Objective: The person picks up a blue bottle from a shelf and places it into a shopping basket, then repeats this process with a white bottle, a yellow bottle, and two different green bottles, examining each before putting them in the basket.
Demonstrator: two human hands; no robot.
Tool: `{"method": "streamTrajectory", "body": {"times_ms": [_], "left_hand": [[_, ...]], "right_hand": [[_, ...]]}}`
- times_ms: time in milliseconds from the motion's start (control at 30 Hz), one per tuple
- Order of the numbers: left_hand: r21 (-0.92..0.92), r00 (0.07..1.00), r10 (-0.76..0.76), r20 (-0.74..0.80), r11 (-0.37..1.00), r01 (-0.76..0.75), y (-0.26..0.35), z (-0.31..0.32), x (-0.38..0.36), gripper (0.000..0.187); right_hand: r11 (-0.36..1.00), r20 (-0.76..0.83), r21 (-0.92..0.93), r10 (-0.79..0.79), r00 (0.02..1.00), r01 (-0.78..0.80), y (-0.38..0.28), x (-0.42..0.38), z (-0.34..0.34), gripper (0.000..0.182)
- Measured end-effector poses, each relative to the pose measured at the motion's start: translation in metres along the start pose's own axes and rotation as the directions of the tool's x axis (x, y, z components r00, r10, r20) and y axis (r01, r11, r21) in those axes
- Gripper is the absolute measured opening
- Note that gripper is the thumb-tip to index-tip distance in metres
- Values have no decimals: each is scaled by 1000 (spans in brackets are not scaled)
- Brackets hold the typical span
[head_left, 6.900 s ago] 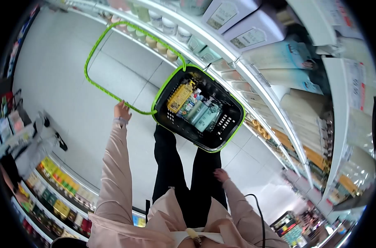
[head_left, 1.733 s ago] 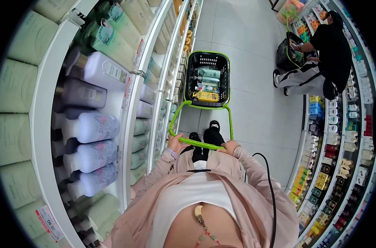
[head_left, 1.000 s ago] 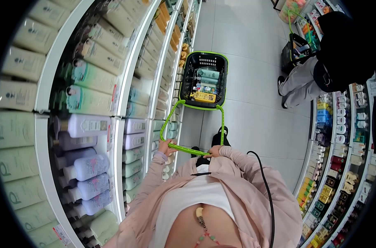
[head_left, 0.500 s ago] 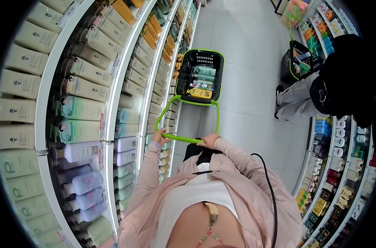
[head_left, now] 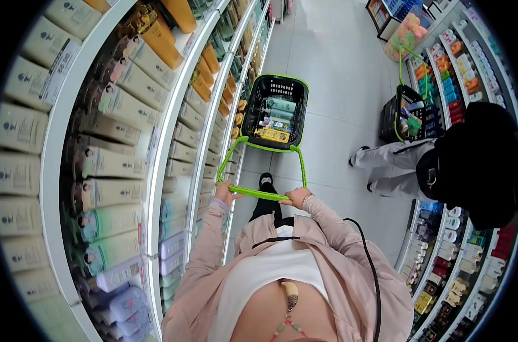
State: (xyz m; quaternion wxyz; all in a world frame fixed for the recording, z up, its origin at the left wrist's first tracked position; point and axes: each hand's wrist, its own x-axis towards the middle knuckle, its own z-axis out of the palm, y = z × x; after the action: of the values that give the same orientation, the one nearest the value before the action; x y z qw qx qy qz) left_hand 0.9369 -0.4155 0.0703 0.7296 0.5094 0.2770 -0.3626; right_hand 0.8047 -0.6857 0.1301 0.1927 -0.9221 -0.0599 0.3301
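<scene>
A black shopping basket (head_left: 249,114) with a lime-green rim stands on the floor ahead of me, close beside the left shelves. Its long green handle (head_left: 252,192) reaches back toward my body. My left hand (head_left: 227,191) is closed around the handle's left corner. At the right corner, my right hand (head_left: 297,197) grips the same handle. Inside the basket lie pale green bottles (head_left: 280,105), a yellow bottle (head_left: 272,134) and some small colourful packs.
Shelves of bottles (head_left: 122,154) and tubes line my left side. Across the grey floor (head_left: 327,102), a person (head_left: 404,165) in light trousers stands beside another black basket (head_left: 392,114). More stocked shelves (head_left: 447,239) run along the right.
I have moved forward along the aisle with the basket; the left shelves have slid back past me. My foot now shows beneath the handle. The other person and basket have moved along too.
</scene>
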Motion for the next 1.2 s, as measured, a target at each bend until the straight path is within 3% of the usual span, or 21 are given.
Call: {"method": "streamTrajectory", "body": {"times_ms": [300,367,633,700,800,900,967,1167,1200], "left_hand": [[-81,993,-98,73,991,104,44,74,71,34],[-93,979,-79,187,991,98,51,84,92,35],[-61,988,-109,107,991,116,121,182,144,31],[-58,985,-117,129,990,125,133,199,168,29],[-12,998,-44,50,999,44,146,231,194,28],[-80,988,-134,80,987,140,130,230,255,28],[-155,959,-280,46,946,284,124,236,290,24],[-198,966,-259,17,946,257,156,306,362,23],[-178,971,-238,-7,956,233,162,312,377,24]], "right_hand": [[998,35,-59,29,999,-27,80,53,-76,59],[997,26,-65,47,999,-46,94,64,-97,59],[999,-38,-33,20,999,-21,163,102,-193,58],[998,84,-33,60,995,-58,179,121,-217,61],[999,91,-39,18,996,-14,217,152,-236,60],[996,173,-84,-23,985,38,257,184,-248,50],[995,218,-86,-32,976,52,294,211,-245,38],[996,184,-9,87,979,-87,351,248,-298,51],[998,55,-2,63,996,-63,357,251,-303,53]]}}
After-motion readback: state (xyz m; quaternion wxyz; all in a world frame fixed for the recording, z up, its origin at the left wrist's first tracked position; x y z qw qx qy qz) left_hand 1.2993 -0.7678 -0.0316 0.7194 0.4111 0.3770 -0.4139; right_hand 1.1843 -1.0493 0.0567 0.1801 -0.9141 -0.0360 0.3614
